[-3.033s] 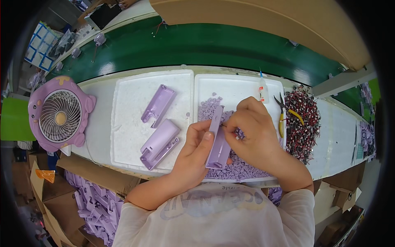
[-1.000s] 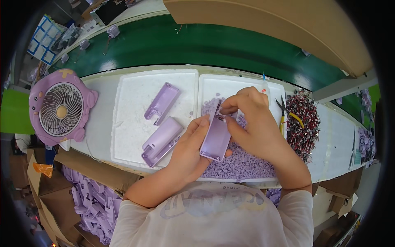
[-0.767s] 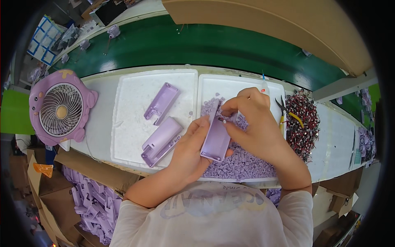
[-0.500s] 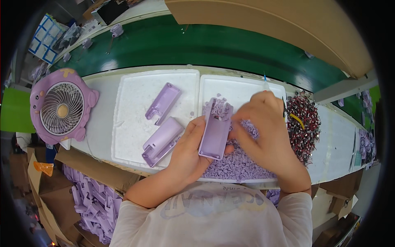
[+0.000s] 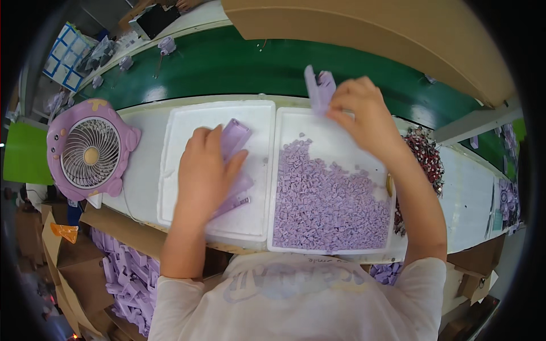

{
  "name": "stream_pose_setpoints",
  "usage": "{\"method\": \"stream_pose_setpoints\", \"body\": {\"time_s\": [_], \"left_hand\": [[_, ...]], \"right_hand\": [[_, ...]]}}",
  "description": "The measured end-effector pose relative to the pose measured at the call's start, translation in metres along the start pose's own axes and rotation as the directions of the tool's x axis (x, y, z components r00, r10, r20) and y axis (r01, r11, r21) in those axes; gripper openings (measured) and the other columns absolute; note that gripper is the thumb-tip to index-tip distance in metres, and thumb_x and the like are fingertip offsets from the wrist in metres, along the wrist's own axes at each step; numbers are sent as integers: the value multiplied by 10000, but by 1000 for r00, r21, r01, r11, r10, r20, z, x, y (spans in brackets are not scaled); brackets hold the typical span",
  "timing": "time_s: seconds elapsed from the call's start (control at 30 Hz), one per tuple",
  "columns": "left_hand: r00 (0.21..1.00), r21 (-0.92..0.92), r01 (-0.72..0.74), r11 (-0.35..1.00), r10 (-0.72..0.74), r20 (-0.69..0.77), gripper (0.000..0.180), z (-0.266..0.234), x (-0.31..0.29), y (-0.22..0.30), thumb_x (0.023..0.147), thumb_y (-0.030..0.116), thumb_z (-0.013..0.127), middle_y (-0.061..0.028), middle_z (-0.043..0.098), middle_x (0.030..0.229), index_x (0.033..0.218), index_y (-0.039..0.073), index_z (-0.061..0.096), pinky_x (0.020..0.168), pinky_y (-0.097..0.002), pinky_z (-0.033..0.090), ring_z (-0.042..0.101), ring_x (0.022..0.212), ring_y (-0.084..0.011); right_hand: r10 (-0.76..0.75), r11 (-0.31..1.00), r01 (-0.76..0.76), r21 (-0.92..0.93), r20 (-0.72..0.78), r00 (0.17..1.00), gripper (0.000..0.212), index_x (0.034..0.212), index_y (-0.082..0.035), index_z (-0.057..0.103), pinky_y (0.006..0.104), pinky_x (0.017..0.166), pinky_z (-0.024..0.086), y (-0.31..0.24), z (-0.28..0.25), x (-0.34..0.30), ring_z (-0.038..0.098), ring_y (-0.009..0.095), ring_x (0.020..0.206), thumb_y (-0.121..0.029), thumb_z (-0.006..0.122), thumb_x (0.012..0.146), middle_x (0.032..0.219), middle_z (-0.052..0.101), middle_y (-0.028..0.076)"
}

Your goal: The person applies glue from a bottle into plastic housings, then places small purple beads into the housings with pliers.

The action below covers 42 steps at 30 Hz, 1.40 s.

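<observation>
My right hand [image 5: 355, 111] pinches a pale purple plastic housing [image 5: 321, 94] by its near end, raised beyond the far edge of the right foam tray [image 5: 341, 122]. My left hand [image 5: 202, 167] is over the left foam tray [image 5: 259, 176], thumb and fingers apart around a second purple housing [image 5: 234, 136]. Partly under that hand lies a third housing [image 5: 236, 190], closer to me. A thick layer of small purple plastic pieces [image 5: 330, 210] fills the near part of the right tray.
A purple animal-shaped fan [image 5: 91, 153] stands at the left. Past the trays runs a green conveyor belt [image 5: 227, 62], with a cardboard sheet [image 5: 375, 25] above it. Small wired parts [image 5: 424, 156] are heaped right of the trays. A box of purple housings [image 5: 133, 284] sits below left.
My right hand has carried the housing up and away toward the conveyor. My left hand has let go of it and moved left to the housings on the left tray.
</observation>
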<state>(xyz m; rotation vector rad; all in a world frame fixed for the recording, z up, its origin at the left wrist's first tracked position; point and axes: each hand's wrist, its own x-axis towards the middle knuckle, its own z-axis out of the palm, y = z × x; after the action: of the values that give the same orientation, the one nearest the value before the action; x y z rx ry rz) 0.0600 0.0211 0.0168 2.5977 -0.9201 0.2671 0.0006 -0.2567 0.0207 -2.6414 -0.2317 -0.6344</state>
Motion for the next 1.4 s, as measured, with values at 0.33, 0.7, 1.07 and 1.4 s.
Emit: {"method": "stream_pose_setpoints", "body": {"time_s": [0.33, 0.7, 1.07, 1.4], "left_hand": [[941, 59, 224, 973, -232, 248, 501, 7, -1, -21, 768, 247, 635, -204, 540, 1036, 1122, -59, 456, 784, -387, 461, 542, 949, -335], [904, -905, 407, -119, -86, 418, 488, -7, -8, 18, 730, 94, 698, -131, 602, 893, 1114, -19, 420, 775, -382, 501, 625, 871, -268], [776, -729, 620, -290, 95, 623, 408, 21, -31, 46, 775, 44, 639, -102, 567, 990, 1120, 49, 422, 654, -302, 473, 593, 747, -186], [736, -592, 628, -505, 138, 663, 309, 33, -37, 52, 843, 97, 578, -101, 579, 1014, 1123, 37, 462, 696, -285, 471, 574, 793, -168]], "right_hand": [[181, 933, -162, -321, 31, 983, 105, 776, -83, 667, 381, 838, 364, 49, 4, 3, 488, 247, 985, -177, 645, 734, 903, 589, 42], [96, 995, -95, -26, 460, 883, 116, 815, -19, 631, 366, 705, 466, -20, 1, -59, 572, 294, 775, -94, 631, 728, 795, 570, 109], [123, 991, -135, -6, 438, 891, 122, 814, -24, 638, 366, 700, 464, -23, 5, -52, 573, 300, 778, -102, 636, 720, 800, 573, 120], [173, 974, -219, 55, 439, 881, 98, 789, -10, 607, 335, 646, 455, -13, 13, -47, 571, 262, 701, -76, 620, 717, 763, 580, 106]]}}
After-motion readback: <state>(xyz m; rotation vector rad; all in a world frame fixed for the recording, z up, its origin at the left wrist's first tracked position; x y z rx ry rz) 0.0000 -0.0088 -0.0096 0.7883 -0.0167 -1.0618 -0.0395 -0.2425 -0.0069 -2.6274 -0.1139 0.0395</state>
